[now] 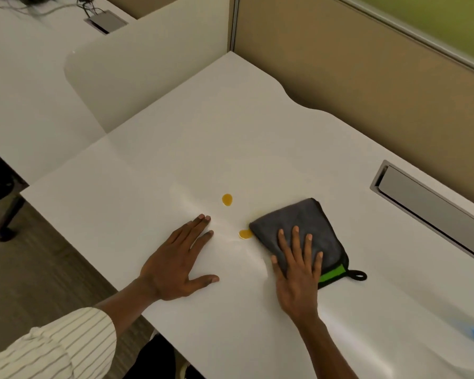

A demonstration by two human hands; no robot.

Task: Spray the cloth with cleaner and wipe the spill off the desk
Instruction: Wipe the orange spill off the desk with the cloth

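My left hand [175, 265] lies flat and spread on the white desk [257, 119], gripping nothing, only bracing. Just right of its fingertips sit two amber drops: the far drop [227, 199] and the near drop [245, 234], which touches the grey cloth's [307, 222] left corner. My right hand [298, 274] presses flat, fingers spread, on the cloth's near half. I'd keep even pressure and sweep left through both drops.

Cloth [301, 228] under right hand [298, 280]: dark grey, green trim. Spill [227, 199] spots: amber. Table [175, 165]: white. Sleeve [52, 348]: cream, pinstriped.
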